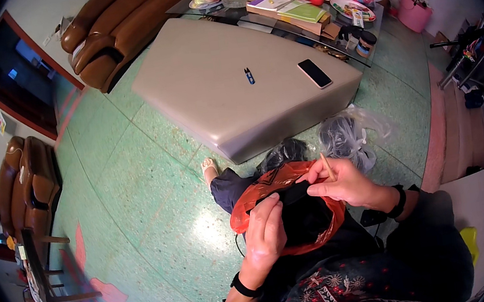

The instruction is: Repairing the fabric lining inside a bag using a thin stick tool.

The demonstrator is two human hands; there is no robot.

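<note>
An orange plastic bag [307,236] sits open on my lap, with black material inside. My left hand [264,233] is closed on the near left part of a black piece [291,196] at the bag's mouth. My right hand [340,184] pinches the right end of the same piece between thumb and finger, and a thin light-brown stick [328,167] stands up from among its fingers. The details of the black piece are too dark to make out.
A beige padded bench [209,76] ahead bears a phone [314,74] and small snips [249,76]. Behind it a glass table holds bags, books and food. Clear plastic bags [352,137] lie beside my foot. Brown sofas [111,22], chairs and a metal rack [467,63] stand around.
</note>
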